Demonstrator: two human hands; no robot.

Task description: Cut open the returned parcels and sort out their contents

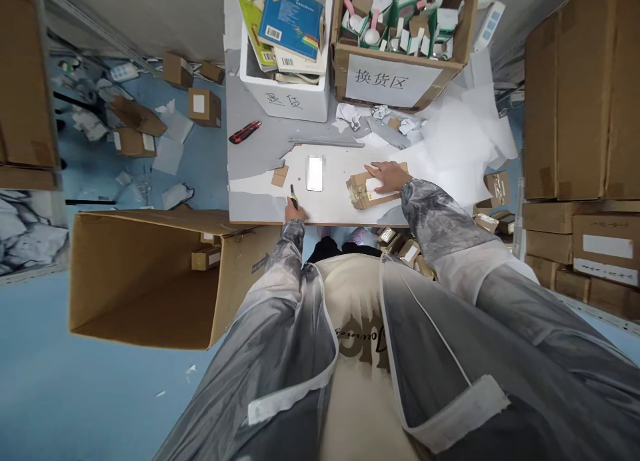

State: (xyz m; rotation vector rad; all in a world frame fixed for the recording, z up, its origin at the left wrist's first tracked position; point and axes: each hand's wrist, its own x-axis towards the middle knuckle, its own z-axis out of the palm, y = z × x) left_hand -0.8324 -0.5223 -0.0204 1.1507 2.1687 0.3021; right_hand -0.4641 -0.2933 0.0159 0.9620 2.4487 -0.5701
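Observation:
My left hand (295,211) is at the table's front edge, its fingers closed round a slim black-and-yellow tool (293,197) that looks like a box cutter. The tool points away from me. My right hand (389,177) lies with spread fingers on top of a small cardboard box (360,193). Clear tape shows at the box's left end, and a white label lies partly under the fingers. Between the hands, farther back, a phone-shaped thing with a bright white face (315,173) rests on the table. A scrap of cardboard (279,176) lies beyond my left hand.
A red-and-black utility knife (245,132) lies at the table's left. Behind stand a white foam bin (280,102) of books and a carton (343,71) of small packages. Crumpled paper (349,115) and white sheets cover the right. A large open carton (145,281) stands lower left.

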